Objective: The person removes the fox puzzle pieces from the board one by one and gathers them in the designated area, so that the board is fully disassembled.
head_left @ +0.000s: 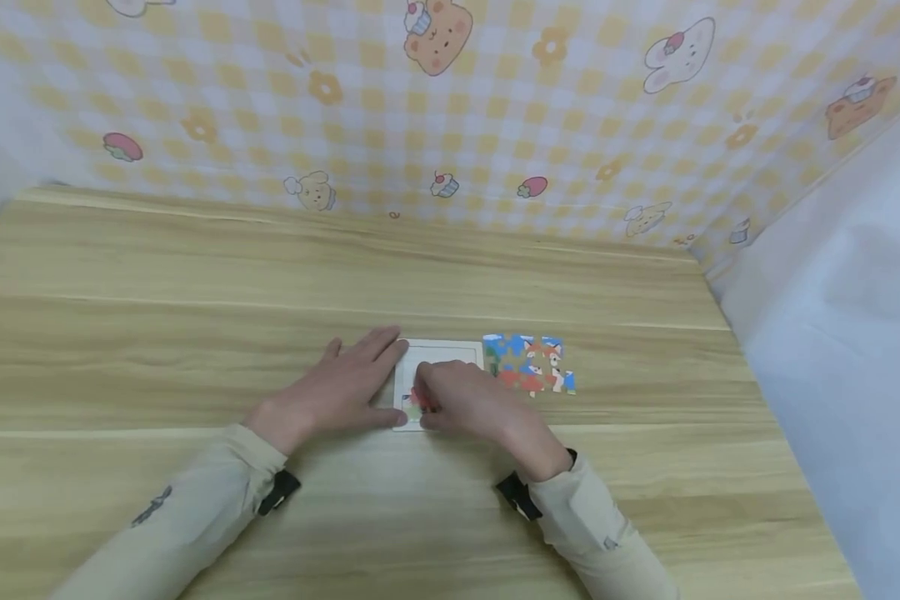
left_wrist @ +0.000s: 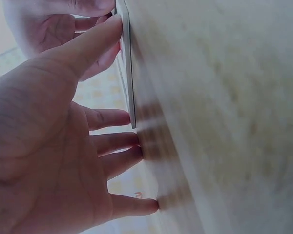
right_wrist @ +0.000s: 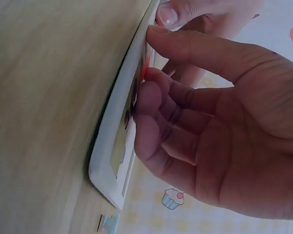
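A white puzzle frame (head_left: 441, 352) lies flat on the wooden table (head_left: 195, 275). My left hand (head_left: 378, 375) rests beside the frame's left edge, fingers straight on the wood and thumb against the near corner. The left wrist view shows that hand (left_wrist: 110, 66) steadying the frame's rim (left_wrist: 128, 83). Over the frame's near left part, my right hand (head_left: 424, 402) pinches a reddish puzzle piece (head_left: 417, 403) against the tray. In the right wrist view its thumb and curled fingers (right_wrist: 149, 63) hold the piece (right_wrist: 145, 73) at the frame (right_wrist: 118, 151).
A cluster of colourful puzzle pieces (head_left: 528, 365) lies just right of the frame, and one piece (right_wrist: 107, 224) shows by the frame's corner. A patterned cloth wall (head_left: 450, 108) backs the table. The table's right edge (head_left: 750, 392) drops off beside a pale sheet.
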The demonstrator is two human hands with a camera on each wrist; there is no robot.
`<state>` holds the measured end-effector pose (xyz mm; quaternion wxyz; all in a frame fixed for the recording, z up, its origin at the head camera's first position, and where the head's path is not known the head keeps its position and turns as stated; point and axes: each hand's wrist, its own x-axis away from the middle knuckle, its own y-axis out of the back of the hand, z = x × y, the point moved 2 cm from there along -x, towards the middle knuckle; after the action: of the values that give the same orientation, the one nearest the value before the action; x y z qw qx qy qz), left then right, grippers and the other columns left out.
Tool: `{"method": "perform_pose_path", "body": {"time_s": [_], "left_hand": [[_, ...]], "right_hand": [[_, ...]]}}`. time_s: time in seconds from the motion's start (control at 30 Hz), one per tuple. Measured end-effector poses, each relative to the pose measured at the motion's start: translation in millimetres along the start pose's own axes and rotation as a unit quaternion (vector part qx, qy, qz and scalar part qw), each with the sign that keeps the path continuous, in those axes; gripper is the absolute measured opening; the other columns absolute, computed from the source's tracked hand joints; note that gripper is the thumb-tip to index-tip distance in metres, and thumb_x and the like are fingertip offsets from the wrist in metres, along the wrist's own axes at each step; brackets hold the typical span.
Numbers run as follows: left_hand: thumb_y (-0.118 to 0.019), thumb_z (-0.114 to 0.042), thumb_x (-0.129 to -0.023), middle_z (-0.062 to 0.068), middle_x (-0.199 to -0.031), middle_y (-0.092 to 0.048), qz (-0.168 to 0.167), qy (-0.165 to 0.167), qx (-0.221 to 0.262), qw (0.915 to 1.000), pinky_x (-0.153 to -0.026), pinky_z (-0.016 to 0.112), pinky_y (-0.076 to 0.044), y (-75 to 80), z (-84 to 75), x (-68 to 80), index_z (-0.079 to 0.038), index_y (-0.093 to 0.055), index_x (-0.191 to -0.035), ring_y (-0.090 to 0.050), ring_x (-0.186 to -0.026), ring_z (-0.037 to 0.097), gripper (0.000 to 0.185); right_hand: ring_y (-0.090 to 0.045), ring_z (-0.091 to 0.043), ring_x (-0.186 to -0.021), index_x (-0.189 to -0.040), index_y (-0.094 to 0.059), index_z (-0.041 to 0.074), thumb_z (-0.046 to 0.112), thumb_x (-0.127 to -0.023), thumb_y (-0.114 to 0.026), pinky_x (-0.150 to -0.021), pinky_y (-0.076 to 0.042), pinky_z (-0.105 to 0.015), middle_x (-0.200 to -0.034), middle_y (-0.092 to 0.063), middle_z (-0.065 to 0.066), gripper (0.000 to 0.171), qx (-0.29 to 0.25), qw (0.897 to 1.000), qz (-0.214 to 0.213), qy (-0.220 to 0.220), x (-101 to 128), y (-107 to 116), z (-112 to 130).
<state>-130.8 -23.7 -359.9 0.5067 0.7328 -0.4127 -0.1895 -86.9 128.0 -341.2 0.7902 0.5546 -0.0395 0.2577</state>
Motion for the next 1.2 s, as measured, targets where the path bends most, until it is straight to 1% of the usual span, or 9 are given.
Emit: {"method": "perform_pose_path", "body": {"time_s": [0.2,0.33,0.5,0.6,0.77,1.0,1.13,1.2], "left_hand": [[-0.062,-0.051,-0.069,0.010,-0.141,-0.011,0.008,0.002,0.007,0.9999,-0.092,0.060,-0.012,0.8,-1.9,-1.2,-0.007,-0.021,-0.136,-0.009,-0.128,0.024,0.090],[-0.064,-0.051,-0.067,0.009,-0.142,-0.011,0.014,0.009,0.012,0.9998,-0.093,0.060,-0.011,2.5,1.3,1.9,-0.008,-0.021,-0.136,-0.008,-0.128,0.023,0.092],[-0.064,-0.051,-0.066,0.009,-0.141,-0.013,0.014,0.009,0.010,0.9998,-0.092,0.061,-0.012,0.3,2.5,1.1,-0.008,-0.022,-0.136,-0.009,-0.128,0.022,0.092],[-0.064,-0.051,-0.066,0.008,-0.141,-0.014,0.012,0.009,0.014,0.9998,-0.091,0.062,-0.012,-0.4,1.3,-0.6,-0.009,-0.023,-0.136,-0.010,-0.128,0.022,0.091],[-0.066,-0.050,-0.065,0.007,-0.141,-0.015,0.007,0.017,0.021,0.9996,-0.090,0.063,-0.009,2.1,0.5,-1.9,-0.010,-0.024,-0.136,-0.011,-0.128,0.021,0.092],[-0.066,-0.050,-0.065,0.006,-0.141,-0.014,0.010,0.020,0.023,0.9995,-0.090,0.063,-0.008,3.7,1.9,0.3,-0.012,-0.023,-0.136,-0.011,-0.128,0.020,0.091],[-0.065,-0.050,-0.066,0.006,-0.142,-0.013,0.012,0.016,0.026,0.9995,-0.091,0.062,-0.009,3.3,1.7,0.3,-0.012,-0.023,-0.136,-0.011,-0.128,0.019,0.090],[-0.065,-0.050,-0.066,0.006,-0.142,-0.013,0.014,0.019,0.025,0.9994,-0.091,0.062,-0.009,3.8,2.0,0.4,-0.012,-0.022,-0.136,-0.011,-0.128,0.019,0.091]], "right_hand": [[-0.046,-0.009,-0.061,-0.081,-0.051,0.014,0.014,-0.073,-0.065,-0.054,-0.039,-0.020,-0.068,-0.050,0.006,0.016,-0.010,1.000,-0.001,0.006,0.8,0.3,-2.5],[-0.045,-0.010,-0.060,-0.081,-0.050,0.013,0.015,-0.073,-0.065,-0.053,-0.038,-0.020,-0.067,-0.049,0.005,0.017,-0.016,1.000,0.005,0.008,-2.1,0.6,0.3],[-0.044,-0.010,-0.058,-0.082,-0.047,0.012,0.015,-0.074,-0.065,-0.052,-0.038,-0.020,-0.067,-0.048,0.004,0.019,-0.025,1.000,0.013,0.009,-2.2,-1.9,-1.4],[-0.043,-0.009,-0.059,-0.083,-0.047,0.013,0.015,-0.074,-0.064,-0.053,-0.038,-0.020,-0.069,-0.048,0.004,0.019,-0.033,0.999,0.007,0.012,-0.6,-3.8,-5.1],[-0.042,-0.009,-0.061,-0.084,-0.047,0.013,0.014,-0.074,-0.063,-0.054,-0.038,-0.020,-0.074,-0.046,0.004,0.018,-0.038,0.999,-0.012,0.023,0.2,-3.9,-7.2],[-0.044,-0.008,-0.057,-0.086,-0.047,0.011,0.011,-0.075,-0.060,-0.052,-0.038,-0.020,-0.069,-0.050,0.003,0.017,-0.060,0.998,-0.013,0.026,0.1,-3.9,-5.6],[-0.043,-0.007,-0.057,-0.087,-0.047,0.011,0.012,-0.076,-0.059,-0.052,-0.038,-0.020,-0.069,-0.050,0.004,0.016,-0.055,0.998,-0.015,0.029,1.5,-5.1,-6.0],[-0.043,-0.007,-0.057,-0.088,-0.046,0.011,0.012,-0.076,-0.059,-0.052,-0.038,-0.020,-0.069,-0.049,0.005,0.017,-0.056,0.998,-0.018,0.033,1.2,-5.5,-5.6]]}}
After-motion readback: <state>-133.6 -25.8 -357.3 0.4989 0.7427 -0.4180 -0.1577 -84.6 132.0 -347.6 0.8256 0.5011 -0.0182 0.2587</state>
